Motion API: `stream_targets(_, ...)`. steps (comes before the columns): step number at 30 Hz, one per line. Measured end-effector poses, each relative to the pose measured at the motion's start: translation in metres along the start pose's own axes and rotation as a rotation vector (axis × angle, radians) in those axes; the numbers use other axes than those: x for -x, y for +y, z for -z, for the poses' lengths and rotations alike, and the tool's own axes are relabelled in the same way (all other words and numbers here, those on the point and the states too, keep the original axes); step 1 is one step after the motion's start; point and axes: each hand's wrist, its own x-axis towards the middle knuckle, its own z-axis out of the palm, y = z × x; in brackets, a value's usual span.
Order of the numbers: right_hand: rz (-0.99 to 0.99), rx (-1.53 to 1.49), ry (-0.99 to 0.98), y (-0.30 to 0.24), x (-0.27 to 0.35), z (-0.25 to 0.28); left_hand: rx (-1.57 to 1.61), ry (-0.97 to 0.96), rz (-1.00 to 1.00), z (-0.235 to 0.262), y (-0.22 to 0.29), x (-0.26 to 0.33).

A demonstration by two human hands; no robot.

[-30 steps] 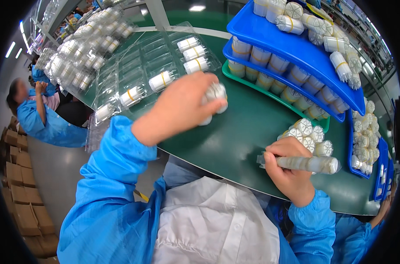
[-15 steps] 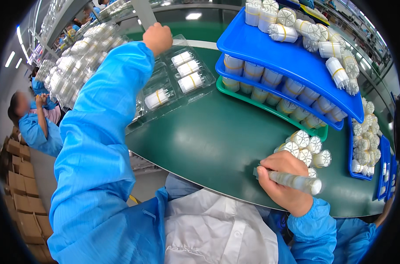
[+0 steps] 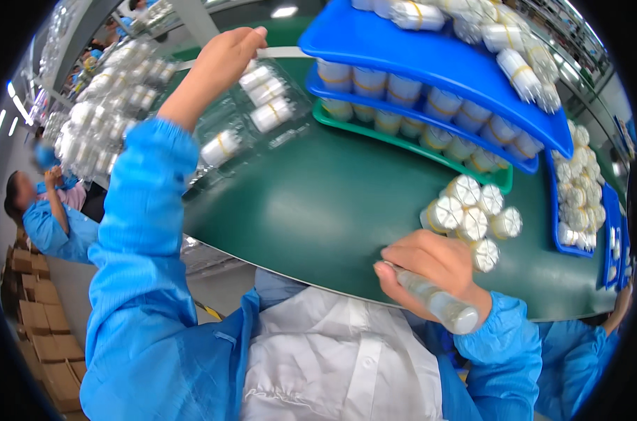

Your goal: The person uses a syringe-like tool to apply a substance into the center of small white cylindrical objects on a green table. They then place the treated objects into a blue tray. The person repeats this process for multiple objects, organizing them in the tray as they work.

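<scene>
My right hand [image 3: 430, 270] is low over the green table, its fingers wrapped round a translucent, pen-like tube [image 3: 441, 305] with a rounded pale end toward me. Just beyond it several white bundles [image 3: 472, 223] with yellow bands stand grouped on the tabletop. My left hand [image 3: 224, 59] reaches far out over a clear plastic tray [image 3: 283, 137]. Its fingers are pressed together; what they hold, if anything, is hidden. Inside that tray, white banded pieces [image 3: 270, 114] lie in a column, with a single one [image 3: 220, 147] in a nearer compartment.
Blue trays [image 3: 430, 59] and a green tray [image 3: 402, 144] are stacked at the back, full of white bundles. Filled clear packs [image 3: 108, 105] pile up at the left. More blue trays [image 3: 569, 242] stand at the right. A co-worker [image 3: 52, 217] and cardboard boxes [image 3: 48, 316] are at far left.
My left hand has shifted left in the picture, its fist now stretched into fingers pressed together. My right hand has moved slightly left with the tube, which tilts more toward me. The whole view has shifted.
</scene>
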Motion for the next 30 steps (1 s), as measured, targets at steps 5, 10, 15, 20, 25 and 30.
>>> stream_targets(5,0.097,-0.029,-0.057,-0.004,0.013,-0.012,0.38,-0.28,-0.545,-0.069,0.123,0.115)
stream_targets(10,0.191,-0.068,-0.083,-0.003,0.015,-0.01,0.42,-0.138,-0.73,-0.137,0.16,0.143)
stream_targets(15,-0.005,-0.222,-0.05,-0.009,0.006,0.004,0.656,-0.233,-0.552,-0.166,0.162,0.138)
stream_targets(20,-0.087,-0.299,-0.042,0.0,-0.006,0.01,0.591,-0.145,-0.605,-0.154,0.149,0.142)
stream_targets(25,-0.091,-0.292,-0.034,0.003,-0.009,0.003,0.384,0.1,-0.57,-0.112,0.115,0.148)
stream_targets(30,-0.099,-0.25,-0.066,0.005,0.0,-0.012,0.476,0.415,-0.052,-0.033,0.021,0.068)
